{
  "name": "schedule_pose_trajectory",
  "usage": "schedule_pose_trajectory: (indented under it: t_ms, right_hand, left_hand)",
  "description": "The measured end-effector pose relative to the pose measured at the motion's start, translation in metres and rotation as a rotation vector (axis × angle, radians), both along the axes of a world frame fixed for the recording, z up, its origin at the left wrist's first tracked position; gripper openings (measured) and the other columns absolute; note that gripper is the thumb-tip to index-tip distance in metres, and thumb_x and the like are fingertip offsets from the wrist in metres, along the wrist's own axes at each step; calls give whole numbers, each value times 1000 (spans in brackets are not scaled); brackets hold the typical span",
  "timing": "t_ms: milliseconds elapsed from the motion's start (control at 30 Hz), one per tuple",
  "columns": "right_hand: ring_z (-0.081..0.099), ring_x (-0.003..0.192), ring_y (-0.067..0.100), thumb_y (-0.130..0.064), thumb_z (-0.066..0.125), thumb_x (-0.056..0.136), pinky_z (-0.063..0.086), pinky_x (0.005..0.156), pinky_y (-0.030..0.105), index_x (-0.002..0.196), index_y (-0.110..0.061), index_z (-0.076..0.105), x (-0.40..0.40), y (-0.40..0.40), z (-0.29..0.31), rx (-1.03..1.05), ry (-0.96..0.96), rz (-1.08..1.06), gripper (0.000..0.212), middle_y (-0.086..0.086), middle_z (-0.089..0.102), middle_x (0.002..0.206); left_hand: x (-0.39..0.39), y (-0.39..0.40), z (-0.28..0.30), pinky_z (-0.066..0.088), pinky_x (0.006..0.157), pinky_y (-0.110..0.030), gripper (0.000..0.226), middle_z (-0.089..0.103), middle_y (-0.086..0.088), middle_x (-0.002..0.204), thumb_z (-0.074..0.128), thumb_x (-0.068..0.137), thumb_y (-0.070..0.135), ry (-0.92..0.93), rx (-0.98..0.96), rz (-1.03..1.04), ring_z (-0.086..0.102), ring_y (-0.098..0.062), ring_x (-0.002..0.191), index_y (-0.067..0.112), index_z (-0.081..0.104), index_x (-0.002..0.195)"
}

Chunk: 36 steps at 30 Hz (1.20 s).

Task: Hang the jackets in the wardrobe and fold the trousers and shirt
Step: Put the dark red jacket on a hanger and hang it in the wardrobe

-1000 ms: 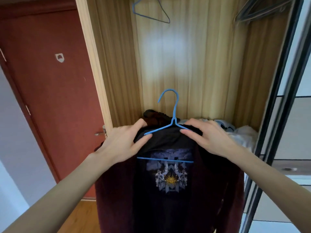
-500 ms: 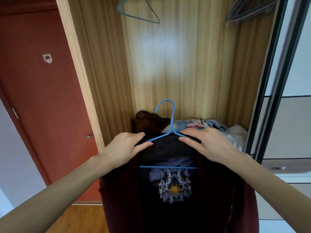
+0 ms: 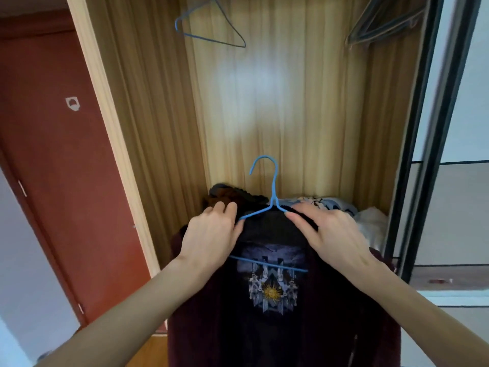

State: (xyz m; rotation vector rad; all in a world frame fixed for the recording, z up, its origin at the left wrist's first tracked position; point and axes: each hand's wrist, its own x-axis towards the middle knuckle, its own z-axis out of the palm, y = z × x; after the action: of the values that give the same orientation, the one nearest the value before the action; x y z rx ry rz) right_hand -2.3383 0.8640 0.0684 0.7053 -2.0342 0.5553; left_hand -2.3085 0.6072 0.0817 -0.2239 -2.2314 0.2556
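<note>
The wardrobe (image 3: 304, 115) shelf carries a dark brown garment (image 3: 227, 196) at 11 o'clock, pale clothes (image 3: 370, 221) at 2.

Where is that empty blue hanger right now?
The empty blue hanger hangs at top centre-left inside the wardrobe, left of the dark hangers.

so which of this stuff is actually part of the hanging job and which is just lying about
In the job:
- maroon jacket
- blue wire hanger under it
- left hand and right hand, on its shoulders
- wardrobe

Lying about:
- empty blue hanger
- dark hangers
- heaped clothes
- red door
</note>
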Motion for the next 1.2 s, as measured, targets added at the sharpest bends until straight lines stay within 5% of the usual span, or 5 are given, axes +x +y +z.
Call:
schedule_pose_trajectory:
  t_ms: [100, 233, 533, 767, 1200]
  right_hand:
    - [63, 51, 15, -54, 46, 103, 48, 45, 32, 106, -24, 75, 1, 3, 9, -9, 76, 13, 41, -6, 67, 62]
    - [60, 51, 12, -63, 45, 100, 46, 47, 30, 107, -31, 71, 3, 6, 26, 5, 31, 2, 43, -8, 63, 60]
    - [68, 83, 12, -72, 14, 101, 53, 75, 39, 129, -45, 45, -21, 60, 61, 173, -242, 51, 50, -14, 71, 90]
    - [62, 56, 10, -63, 34, 106, 49, 47, 31, 122, -29, 58, -40, 85, 99, 361, 64, -160, 44, -10, 69, 73]
    - [66, 59, 29, -60, 49, 97, 32, 47, 30, 103, -30, 65, -48, 59, 246, 260, 279, -587, 35, -5, 58, 58]
  left_hand:
    - [-2, -4, 17, 43, 62, -32, 32, 53, 1, 90, 60, 97, 47, 11, 27, -197, 55, -22, 82, 16, 56, 99]
    - [-13, 8, 44, 52, 73, -36, 40, 59, 12, 104, 33, 106, 60, -321, 174, -484, 60, -12, 91, 26, 53, 109]
    - [-69, 48, 43, 37, 34, -35, 52, 54, 2, 69, 22, 113, 44, 169, 41, -472, 57, -27, 49, 18, 53, 81]
    - [-119, 62, 83, 29, 35, -28, 31, 55, 3, 63, 39, 105, 36, 267, 51, -547, 55, -26, 46, 18, 50, 82]
    - [-202, 71, 246, 35, 50, -34, 31, 61, 1, 75, 29, 109, 41, 389, 26, -701, 59, -37, 60, 22, 44, 89]
